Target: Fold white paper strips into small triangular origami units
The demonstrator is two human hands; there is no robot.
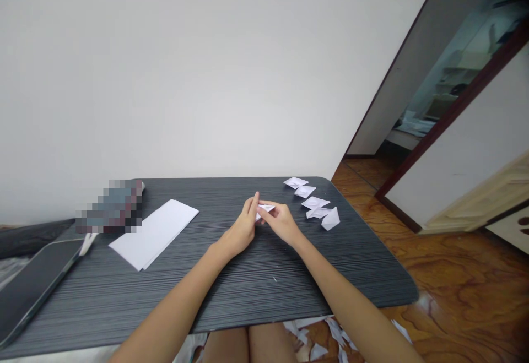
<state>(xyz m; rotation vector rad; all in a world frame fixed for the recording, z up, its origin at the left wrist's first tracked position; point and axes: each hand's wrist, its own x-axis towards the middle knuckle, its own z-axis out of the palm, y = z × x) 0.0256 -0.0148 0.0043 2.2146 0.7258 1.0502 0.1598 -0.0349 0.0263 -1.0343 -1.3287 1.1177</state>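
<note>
Over the middle of the dark table, my two hands meet around a small piece of folded white paper. My left hand grips it from the left, with a finger pointing up along it. My right hand pinches the paper from the right, thumb on top. Part of the folded paper is hidden behind the fingers. To the right of my hands lie several folded paper boats, among them a front one that is tilted and a back one near the table's far edge.
A stack of white paper sheets lies left of my hands. Farther left are a blurred-out object and a dark flat device. Paper scraps litter the floor below the front edge. A white wall stands behind the table.
</note>
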